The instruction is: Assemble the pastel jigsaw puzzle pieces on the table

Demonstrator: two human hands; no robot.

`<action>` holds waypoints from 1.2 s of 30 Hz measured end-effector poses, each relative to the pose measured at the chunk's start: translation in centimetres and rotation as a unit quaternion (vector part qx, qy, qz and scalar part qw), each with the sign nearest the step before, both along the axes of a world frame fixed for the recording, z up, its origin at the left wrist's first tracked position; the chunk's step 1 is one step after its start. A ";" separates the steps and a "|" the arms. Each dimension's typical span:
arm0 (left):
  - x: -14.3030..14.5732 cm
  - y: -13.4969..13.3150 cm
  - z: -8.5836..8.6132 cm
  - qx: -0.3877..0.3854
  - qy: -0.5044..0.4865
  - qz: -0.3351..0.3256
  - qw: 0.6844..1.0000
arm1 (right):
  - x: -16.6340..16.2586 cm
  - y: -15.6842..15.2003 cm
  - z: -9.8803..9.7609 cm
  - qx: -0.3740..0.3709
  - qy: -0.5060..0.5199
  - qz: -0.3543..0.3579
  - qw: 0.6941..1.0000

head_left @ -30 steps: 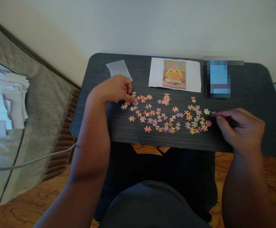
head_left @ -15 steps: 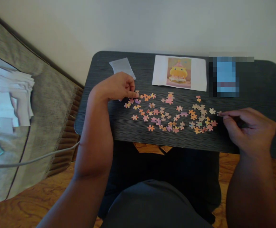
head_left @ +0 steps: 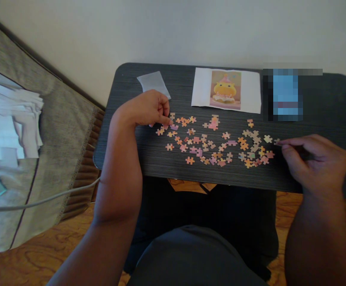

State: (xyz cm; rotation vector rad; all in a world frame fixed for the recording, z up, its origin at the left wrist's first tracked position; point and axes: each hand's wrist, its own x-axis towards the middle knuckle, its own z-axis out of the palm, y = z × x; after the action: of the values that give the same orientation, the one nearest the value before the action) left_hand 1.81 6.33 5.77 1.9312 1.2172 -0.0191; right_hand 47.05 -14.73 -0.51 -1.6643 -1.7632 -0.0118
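Many small jigsaw puzzle pieces (head_left: 196, 140) in orange, pink, purple and beige lie scattered over the dark table. My left hand (head_left: 152, 108) rests at the left end of the spread, its fingers curled in and a fingertip at a beige piece (head_left: 172, 115). What those fingers hold, if anything, is hidden. On the far side my right hand (head_left: 316, 161) pinches a pale puzzle piece (head_left: 276, 142) between thumb and index finger, low over the tabletop. Close to its left is a cream piece (head_left: 267, 138). A few pink pieces (head_left: 214, 122) are joined near the middle.
A white sheet (head_left: 202, 89) with a printed yellow cartoon character (head_left: 225, 89) lies at the back of the table (head_left: 122, 159). Left of it is a clear plastic bag (head_left: 155, 82); right, a pixelated blue object (head_left: 285, 93). Papers (head_left: 8, 119) cover a cloth-draped surface at left.
Little differs. The view has shifted slightly, and both hands keep nearly the same place and grip.
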 end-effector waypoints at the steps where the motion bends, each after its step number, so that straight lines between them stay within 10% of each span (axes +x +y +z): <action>1: 0.0 0.0 0.0 -0.001 -0.001 0.001 1.000 | 0.0 0.0 0.0 -0.002 0.001 0.000 1.000; 36: -0.8 -0.4 0.8 -0.025 0.000 0.073 0.997 | 0.6 0.0 -0.3 -0.007 -0.009 0.009 1.000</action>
State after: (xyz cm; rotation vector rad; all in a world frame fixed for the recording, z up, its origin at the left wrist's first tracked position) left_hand 1.03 5.97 6.60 1.7940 1.3434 0.0268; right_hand 47.62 -14.75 -0.77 -1.6630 -1.7948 -0.0070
